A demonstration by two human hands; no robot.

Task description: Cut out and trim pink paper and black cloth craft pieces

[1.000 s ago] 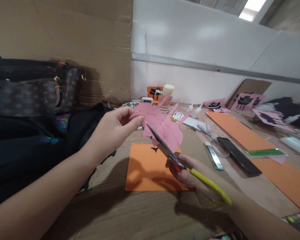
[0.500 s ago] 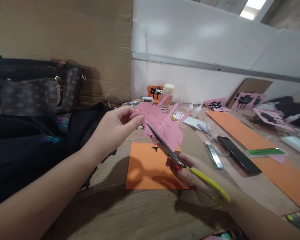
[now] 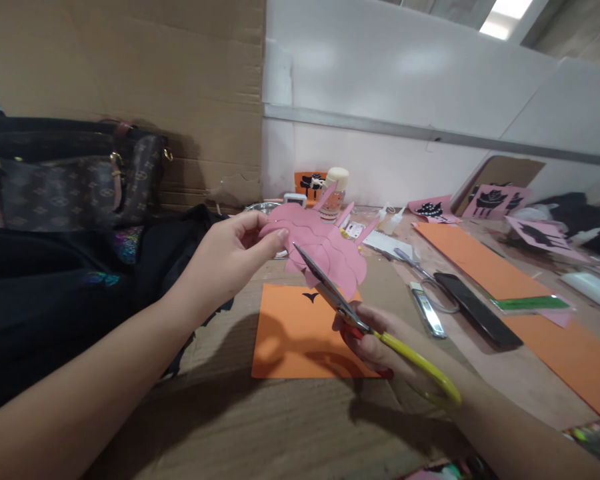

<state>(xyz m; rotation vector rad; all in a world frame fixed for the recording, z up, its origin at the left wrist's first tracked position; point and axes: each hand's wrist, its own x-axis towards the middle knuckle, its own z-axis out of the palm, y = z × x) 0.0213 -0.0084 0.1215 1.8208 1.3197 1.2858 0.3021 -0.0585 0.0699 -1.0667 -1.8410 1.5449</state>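
Head view. Backdrop: brown cardboard wall [image 3: 130, 67] on the left, white wall panel [image 3: 405, 73] on the right with a grey rail across it; ceiling light at the top right corner. Work surface: counter [image 3: 260, 427] covered with corrugated cardboard, pale and worn toward the right. Far left of it: patterned brown handbag [image 3: 70, 180] leaning on the cardboard wall, black cloth [image 3: 55, 293] heaped in front of it. Centre: orange sheet [image 3: 290, 333] lying flat, with a small black mark near its far edge. Right: black phone [image 3: 480, 310] face down, a small metal tool [image 3: 429, 310] just beside it, and a long orange strip [image 3: 530, 313] with a green strip [image 3: 530, 305] on it. Back edge: cream-capped bottle [image 3: 335, 187] and pink cards with black flower shapes [image 3: 493, 200] propped against the wall. Item in hand: pink paper cut-out [image 3: 325, 247], held in the air above the far edge of the orange sheet, not touching it. It is matte pink, with a scalloped outline, wavy lines across its face and narrow pointed strips sticking up at its far side. Left hand [image 3: 225, 260]: grip pinching the cut-out's left edge, thumb on top, fingers underneath. Right hand [image 3: 380, 340]: grip closed around the handles of the scissors [image 3: 350, 313], which are yellow with a red part. The blades lie diagonally across the cut-out's lower right part, tips toward the left hand. The blades look close together; the exact gap cannot be told.
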